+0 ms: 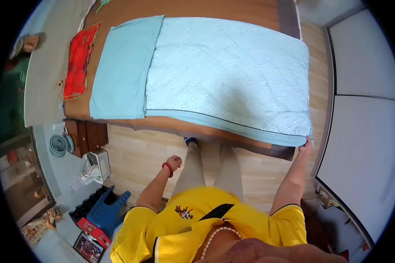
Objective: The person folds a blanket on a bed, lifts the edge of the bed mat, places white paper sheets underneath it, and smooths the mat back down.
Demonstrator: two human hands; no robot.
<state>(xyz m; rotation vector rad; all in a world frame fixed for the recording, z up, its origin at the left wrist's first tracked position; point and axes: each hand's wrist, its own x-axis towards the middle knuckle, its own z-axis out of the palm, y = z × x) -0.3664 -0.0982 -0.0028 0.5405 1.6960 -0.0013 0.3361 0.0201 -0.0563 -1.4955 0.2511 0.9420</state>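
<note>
A light blue quilt (224, 65) with a small white pattern lies spread over the brown bed sheet (232, 11). Its left end is a plain blue folded-back band (123, 65). At the quilt's near right corner, my right hand (306, 144) pinches the edge between thumb and fingers. My left hand (174, 162), with a red bracelet (167, 170) at the wrist, hangs beside my left leg, apart from the bed. Its fingers are curled in, and nothing shows in them.
A red patterned pillow (80, 63) lies at the bed's left end. Below it stand a brown wooden cabinet (92, 136), a white appliance (102, 165) and a blue plastic stool (107, 208). White cabinet doors (360, 140) line the right side. Wooden floor (131, 144) runs along the bed.
</note>
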